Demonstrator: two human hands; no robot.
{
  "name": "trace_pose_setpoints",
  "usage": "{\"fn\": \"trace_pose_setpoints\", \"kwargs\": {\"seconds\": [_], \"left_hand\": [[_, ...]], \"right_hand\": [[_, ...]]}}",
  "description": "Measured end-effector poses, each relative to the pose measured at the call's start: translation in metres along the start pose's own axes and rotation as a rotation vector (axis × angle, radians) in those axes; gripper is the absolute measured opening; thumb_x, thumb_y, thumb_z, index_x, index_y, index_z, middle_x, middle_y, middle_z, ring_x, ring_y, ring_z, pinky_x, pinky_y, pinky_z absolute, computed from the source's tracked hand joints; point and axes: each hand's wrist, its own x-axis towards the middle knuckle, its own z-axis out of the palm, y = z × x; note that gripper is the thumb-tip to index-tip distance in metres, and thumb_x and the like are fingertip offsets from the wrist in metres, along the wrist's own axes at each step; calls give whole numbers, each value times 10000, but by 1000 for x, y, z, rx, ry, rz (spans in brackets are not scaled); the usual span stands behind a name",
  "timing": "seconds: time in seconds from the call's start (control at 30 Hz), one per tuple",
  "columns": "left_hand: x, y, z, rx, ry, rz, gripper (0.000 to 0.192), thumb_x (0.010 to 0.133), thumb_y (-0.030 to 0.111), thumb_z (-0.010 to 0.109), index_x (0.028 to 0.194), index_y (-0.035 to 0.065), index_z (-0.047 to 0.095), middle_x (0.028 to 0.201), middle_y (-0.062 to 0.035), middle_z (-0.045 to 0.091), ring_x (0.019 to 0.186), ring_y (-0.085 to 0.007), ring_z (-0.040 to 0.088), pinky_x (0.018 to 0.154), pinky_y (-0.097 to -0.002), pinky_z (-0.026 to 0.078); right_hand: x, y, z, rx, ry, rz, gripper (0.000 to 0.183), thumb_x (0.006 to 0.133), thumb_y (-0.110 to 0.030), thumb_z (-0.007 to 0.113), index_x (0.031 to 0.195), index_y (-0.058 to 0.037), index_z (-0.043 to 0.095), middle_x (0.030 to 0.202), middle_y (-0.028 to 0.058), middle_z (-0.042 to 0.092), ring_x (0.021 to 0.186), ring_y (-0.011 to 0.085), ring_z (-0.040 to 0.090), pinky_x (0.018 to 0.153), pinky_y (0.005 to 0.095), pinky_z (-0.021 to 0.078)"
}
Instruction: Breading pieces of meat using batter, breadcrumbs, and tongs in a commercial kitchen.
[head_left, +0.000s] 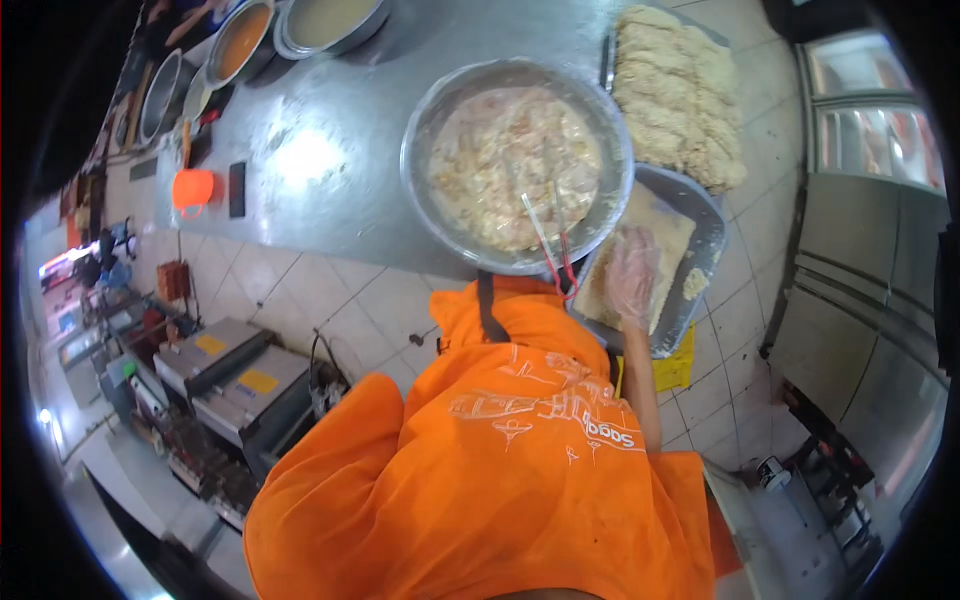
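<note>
My right hand (632, 279), in a clear plastic glove, lies on the pale crumb layer (669, 225) in a grey plastic tub (709, 232). Its fingers point away from me, and whether anything is under the palm is hidden. Left of it stands a large metal bowl (414, 187) of pale, wet, battered pieces that look like raw meat (517, 172). Metal tongs with red handles (550, 247) lean in the bowl, handles over the near rim. Beyond the tub, crumb-coated pieces (675, 97) are piled on a tray. My left hand is out of view.
The bowl stands on a metal table (337, 210). An orange plastic cup (193, 189) and a dark flat object (237, 189) lie near its left end. Several metal bowls, one with orange liquid (241, 45), line the far left, near another person's arm (187, 26). Yellow plastic (675, 364) is below the tub.
</note>
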Motion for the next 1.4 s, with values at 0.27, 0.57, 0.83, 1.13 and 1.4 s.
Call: {"fn": "trace_pose_setpoints", "kwargs": {"seconds": [0.27,0.57,0.83,1.13,1.4], "left_hand": [[12,2,-9,23,-12,-4,308,866,190,593,1132,37,624,1078,-139,686,980,-295,673,803,-494,511],[44,62,-52,11,64,58,309,867,197,594,1131,39,631,1083,-136,688,979,-296,676,799,-498,516],[55,73,-65,22,78,73,311,868,204,595,1130,42,637,1086,-134,690,978,-296,678,796,-502,521],[69,62,-95,-18,88,39,313,869,212,596,1129,44,645,1091,-131,692,976,-296,681,792,-507,527],[61,91,-78,-97,69,73,315,870,219,597,1128,47,651,1094,-128,693,975,-296,683,788,-511,531]], "right_hand": [[4,1,-15,52,170,-10,289,938,-159,576,1184,-17,629,1237,249,581,1165,418,540,1006,470,422],[1,9,-20,75,199,55,296,917,-142,594,1188,-28,629,1218,210,602,1157,387,551,997,460,429],[-2,6,-16,59,181,-26,312,945,-169,568,1215,-23,623,1171,232,601,1127,398,541,990,477,415],[1,9,-8,83,125,-31,311,944,-146,547,1218,-16,619,1219,222,599,1178,390,530,1022,466,402],[6,-1,-7,60,148,-1,281,944,-136,548,1172,-1,640,1183,200,627,1133,372,572,995,436,431]]}}
